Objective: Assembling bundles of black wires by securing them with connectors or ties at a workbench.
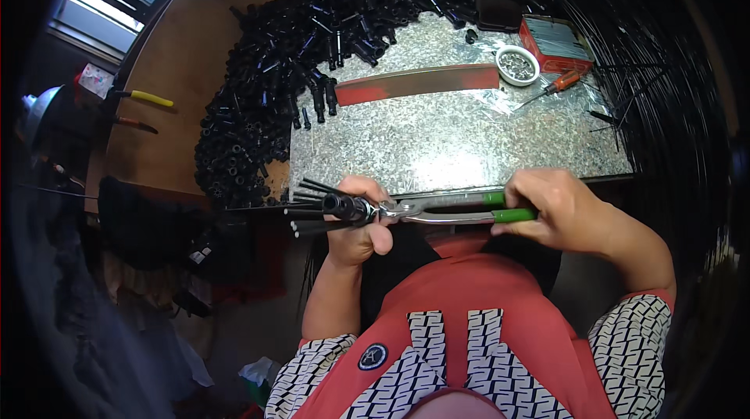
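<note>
The jaws of the pliers (444, 218) are hard to make out where they meet the black tubular part (342, 205), so what they bite on, if anything, cannot be told. Most of the left hand's fingers are hidden behind that part, and the right hand's palm is turned out of sight. The frame's dark rim cuts off the surroundings.

The left hand (349, 246) is raised at the near edge of the desk (375, 155), left of its middle, its grip closed around the black tubular part and a spray of black rods (314, 227) with pale ends pointing left. The right hand (551, 204) comes in from the near right corner, elbow bent outward, its grip curled around the 2 green handles, which stand slightly apart. The pliers lie almost level between both hands.

A heap of black parts (242, 134) covers the desk's left side and far edge. A long red-edged strip (418, 86) crosses the far half. Toward the far right corner are a white dish (517, 66) of small metal pieces, a red box (553, 62) and a screwdriver (561, 83); black strands (652, 67) crowd the right edge.
</note>
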A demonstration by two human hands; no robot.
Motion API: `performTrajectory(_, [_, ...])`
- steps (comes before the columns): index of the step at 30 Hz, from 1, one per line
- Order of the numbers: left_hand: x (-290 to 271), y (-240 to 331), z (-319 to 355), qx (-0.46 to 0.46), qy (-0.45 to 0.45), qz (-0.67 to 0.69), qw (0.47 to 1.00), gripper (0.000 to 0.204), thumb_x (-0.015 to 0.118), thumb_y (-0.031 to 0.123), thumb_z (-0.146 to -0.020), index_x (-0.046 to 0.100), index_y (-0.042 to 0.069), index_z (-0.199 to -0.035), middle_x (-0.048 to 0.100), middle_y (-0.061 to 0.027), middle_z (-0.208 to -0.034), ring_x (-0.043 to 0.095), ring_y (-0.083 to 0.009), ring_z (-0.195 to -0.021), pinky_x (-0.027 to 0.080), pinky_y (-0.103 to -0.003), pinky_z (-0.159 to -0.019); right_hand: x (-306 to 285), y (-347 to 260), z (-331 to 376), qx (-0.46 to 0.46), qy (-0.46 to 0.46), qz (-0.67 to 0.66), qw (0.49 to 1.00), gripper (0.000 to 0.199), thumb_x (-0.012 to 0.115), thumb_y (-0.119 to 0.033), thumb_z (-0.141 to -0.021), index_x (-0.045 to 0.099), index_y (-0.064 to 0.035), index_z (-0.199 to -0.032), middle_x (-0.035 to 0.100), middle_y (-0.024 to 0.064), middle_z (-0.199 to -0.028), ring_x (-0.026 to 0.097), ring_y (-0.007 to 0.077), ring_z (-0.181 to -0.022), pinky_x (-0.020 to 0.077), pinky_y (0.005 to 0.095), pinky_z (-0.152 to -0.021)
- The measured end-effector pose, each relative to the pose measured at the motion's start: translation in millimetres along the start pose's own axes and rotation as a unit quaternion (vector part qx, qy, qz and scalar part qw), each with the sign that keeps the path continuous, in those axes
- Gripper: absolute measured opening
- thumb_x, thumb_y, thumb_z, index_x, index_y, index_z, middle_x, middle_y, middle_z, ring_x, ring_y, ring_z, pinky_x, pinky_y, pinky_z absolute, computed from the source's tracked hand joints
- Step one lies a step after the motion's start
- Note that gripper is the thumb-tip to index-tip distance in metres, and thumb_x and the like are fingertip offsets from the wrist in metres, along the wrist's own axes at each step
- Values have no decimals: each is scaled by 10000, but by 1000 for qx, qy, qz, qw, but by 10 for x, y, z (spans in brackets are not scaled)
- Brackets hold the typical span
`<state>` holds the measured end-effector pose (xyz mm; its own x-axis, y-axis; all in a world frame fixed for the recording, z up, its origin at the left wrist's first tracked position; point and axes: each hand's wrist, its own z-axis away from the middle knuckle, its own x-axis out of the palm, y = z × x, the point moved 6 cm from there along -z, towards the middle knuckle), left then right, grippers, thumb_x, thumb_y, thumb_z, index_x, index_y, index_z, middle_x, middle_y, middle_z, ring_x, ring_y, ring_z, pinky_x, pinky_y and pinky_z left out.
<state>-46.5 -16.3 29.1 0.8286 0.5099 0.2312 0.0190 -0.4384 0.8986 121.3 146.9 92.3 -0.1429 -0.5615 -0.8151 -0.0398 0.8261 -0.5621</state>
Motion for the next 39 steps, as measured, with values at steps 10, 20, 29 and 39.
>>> performTrajectory(10, [245,170,-95,64,-156,-81,982,641,772,521,-609,608,-29,-894,548,-32,-642,509,-122,-533,407,-252,-499,651,54,407,218,-462,-539,670,371,712,-45,-784,435,1,-1025,630,95,-728,661,176,-599,521,284,-528])
performTrajectory(20, [83,81,-81,-63,-96,66,991,689,826,334,-529,598,-56,-1049,639,-59,-951,604,-113,-852,493,-242,-758,68,-115,195,-2,69,-59,996,325,635,-157,-844,473,34,-1051,559,182,-906,582,304,-818,464,388,-749])
performTrajectory(29, [46,37,-141,-39,-161,-27,986,633,821,423,-512,672,-12,-947,646,-40,-829,550,-79,-689,402,-213,-580,497,-42,255,261,-326,-481,771,223,567,-190,-911,539,30,-922,618,90,-698,628,143,-611,508,258,-578])
performTrajectory(39, [8,1,-155,-131,-90,28,987,742,806,501,-482,634,-14,-988,625,-19,-862,536,-63,-727,409,-189,-635,488,124,182,170,-189,-399,881,299,477,-232,-958,565,53,-954,649,162,-842,646,236,-667,516,314,-634])
